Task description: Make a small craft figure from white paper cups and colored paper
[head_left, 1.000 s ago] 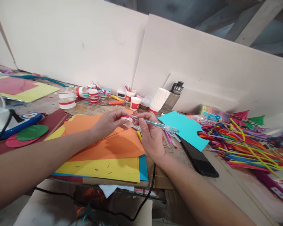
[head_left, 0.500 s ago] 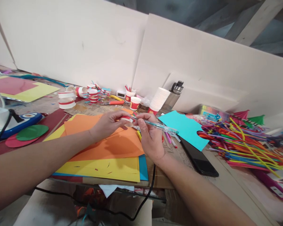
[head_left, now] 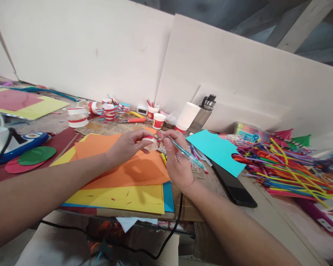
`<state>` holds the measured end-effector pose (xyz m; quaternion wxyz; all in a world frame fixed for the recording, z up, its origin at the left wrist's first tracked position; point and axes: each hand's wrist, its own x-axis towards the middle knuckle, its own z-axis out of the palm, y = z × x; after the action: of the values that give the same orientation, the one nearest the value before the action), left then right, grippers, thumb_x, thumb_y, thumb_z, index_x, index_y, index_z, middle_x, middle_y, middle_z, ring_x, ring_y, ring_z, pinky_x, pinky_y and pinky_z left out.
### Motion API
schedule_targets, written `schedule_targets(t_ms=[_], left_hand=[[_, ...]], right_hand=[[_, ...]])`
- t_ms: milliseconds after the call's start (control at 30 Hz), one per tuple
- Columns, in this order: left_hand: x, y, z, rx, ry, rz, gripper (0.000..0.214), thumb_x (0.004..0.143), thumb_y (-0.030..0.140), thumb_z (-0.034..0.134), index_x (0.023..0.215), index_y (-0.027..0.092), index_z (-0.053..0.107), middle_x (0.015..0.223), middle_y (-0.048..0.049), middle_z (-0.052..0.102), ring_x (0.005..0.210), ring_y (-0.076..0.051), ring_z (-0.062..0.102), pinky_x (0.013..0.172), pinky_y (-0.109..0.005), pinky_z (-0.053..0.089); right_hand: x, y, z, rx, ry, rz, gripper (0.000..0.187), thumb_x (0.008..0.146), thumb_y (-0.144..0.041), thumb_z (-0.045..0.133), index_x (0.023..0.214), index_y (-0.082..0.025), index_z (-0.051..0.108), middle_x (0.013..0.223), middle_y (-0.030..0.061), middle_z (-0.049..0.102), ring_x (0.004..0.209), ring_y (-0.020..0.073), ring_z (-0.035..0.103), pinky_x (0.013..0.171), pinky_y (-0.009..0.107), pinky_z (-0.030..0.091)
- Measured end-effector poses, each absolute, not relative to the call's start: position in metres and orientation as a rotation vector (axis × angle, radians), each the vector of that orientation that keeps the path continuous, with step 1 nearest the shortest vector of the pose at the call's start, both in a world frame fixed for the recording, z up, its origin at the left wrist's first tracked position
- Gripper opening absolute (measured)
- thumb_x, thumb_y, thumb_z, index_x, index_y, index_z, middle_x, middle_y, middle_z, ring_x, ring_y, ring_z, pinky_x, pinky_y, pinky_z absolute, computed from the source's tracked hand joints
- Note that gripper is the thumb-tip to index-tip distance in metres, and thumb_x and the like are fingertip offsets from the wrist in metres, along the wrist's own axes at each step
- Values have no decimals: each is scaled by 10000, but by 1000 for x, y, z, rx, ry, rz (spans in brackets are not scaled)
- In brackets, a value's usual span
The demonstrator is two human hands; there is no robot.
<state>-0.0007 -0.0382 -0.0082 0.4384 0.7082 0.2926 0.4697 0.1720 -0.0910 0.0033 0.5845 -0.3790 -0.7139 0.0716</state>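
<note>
My left hand [head_left: 129, 146] pinches a short red-and-white ring that looks cut from a paper cup [head_left: 150, 143], its pale inside facing me. My right hand [head_left: 180, 160] meets it from the other side, closed around a clear teal pen [head_left: 186, 152] that slants down to the right. The thumb and fingers of that hand are close to the ring's right edge, where a small red and green bit shows. Whether the right fingertips touch the ring I cannot tell. Below both hands lie orange sheets [head_left: 127, 170] on top of yellow paper [head_left: 147, 197].
Several cup pieces [head_left: 78, 120] and decorated cups stand at the back left. A cup stack [head_left: 188, 116] and a bottle [head_left: 204, 114] are behind my right hand. On the right lie a turquoise sheet [head_left: 218, 151], a phone [head_left: 234, 186] and many pipe cleaners [head_left: 291, 170]. A black cable [head_left: 180, 210] hangs over the front edge.
The pen in my right hand has tilted, its far end swinging down and toward me. The ring has turned slightly in my left fingers. Both arms stay nearly in place.
</note>
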Motion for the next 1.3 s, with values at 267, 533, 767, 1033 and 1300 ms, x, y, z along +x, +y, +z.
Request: schedule_targets(t_ms=[267,533,767,1033,1300], left_hand=[[-2,-41,-5,1786,773,1189,364,819,516,694,895,161,671,842,-37,700,756,-172,686,650,-301,636],[-1,-44,-5,1664,611,1075,340,823,480,704,924,163,634,893,-40,694,820,-179,693,716,-337,642],[-3,-41,-5,1731,450,1014,426,873,435,662,1223,191,672,1162,-95,700,1005,-224,687,770,-320,642],[-4,-39,-8,1581,422,1035,428,904,460,626,1207,173,721,1161,-120,711,946,-231,696,735,-316,633],[-4,-34,-15,1481,323,998,360,901,393,654,1204,214,728,1130,-101,721,905,-199,696,750,-306,613]], right_hand=[[174,-80,-8,-975,-1743,143,257,876,-357,683,1062,-240,550,978,43,598,818,177,580,765,353,509],[175,-79,-9,-971,-1777,95,202,906,-300,634,1068,-233,533,997,52,605,852,185,590,748,343,515],[178,-80,-6,-986,-1789,2,129,933,-245,597,1054,-227,561,1015,60,592,897,192,573,753,340,507],[176,-85,2,-991,-1814,-91,73,946,-187,557,927,-215,622,922,56,575,866,190,550,709,326,486],[179,-85,3,-977,-1854,-317,91,894,-147,596,941,-213,638,936,65,565,882,203,545,743,350,475]])
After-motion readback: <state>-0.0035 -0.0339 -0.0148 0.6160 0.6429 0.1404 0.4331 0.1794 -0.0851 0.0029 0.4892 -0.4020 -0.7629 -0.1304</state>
